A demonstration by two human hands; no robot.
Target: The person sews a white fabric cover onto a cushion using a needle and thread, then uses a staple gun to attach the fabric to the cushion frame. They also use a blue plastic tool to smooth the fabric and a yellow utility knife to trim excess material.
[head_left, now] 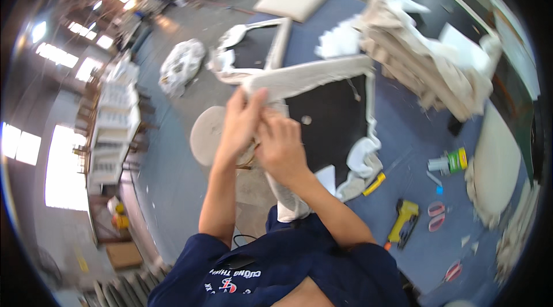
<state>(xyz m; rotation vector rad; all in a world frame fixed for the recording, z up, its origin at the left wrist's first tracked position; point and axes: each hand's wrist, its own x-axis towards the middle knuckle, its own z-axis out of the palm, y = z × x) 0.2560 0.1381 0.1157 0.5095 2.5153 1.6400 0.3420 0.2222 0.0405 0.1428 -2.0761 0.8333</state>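
Note:
In front of me lies a padded panel with a black backing (328, 119) and beige fabric (314, 76) folded over its edges. My left hand (239, 119) is closed on the fabric at the panel's far left corner, thumb on top. Close beside it, my right hand (282, 142) has its fingers curled over the fabric along the left edge. The fingertips of both hands are partly hidden, and the picture is slightly blurred there. White padding (361, 157) bulges out at the near right corner of the panel.
On the blue-grey table (403, 151) lie a yellow knife (374, 184), a yellow-black hand tool (403, 223), red-handled scissors (436, 216) and a green-yellow pack (455, 160). Fabric-covered pieces (426, 47) are piled far right. A round stool (208, 136) stands left; a plastic bag (182, 68) lies beyond.

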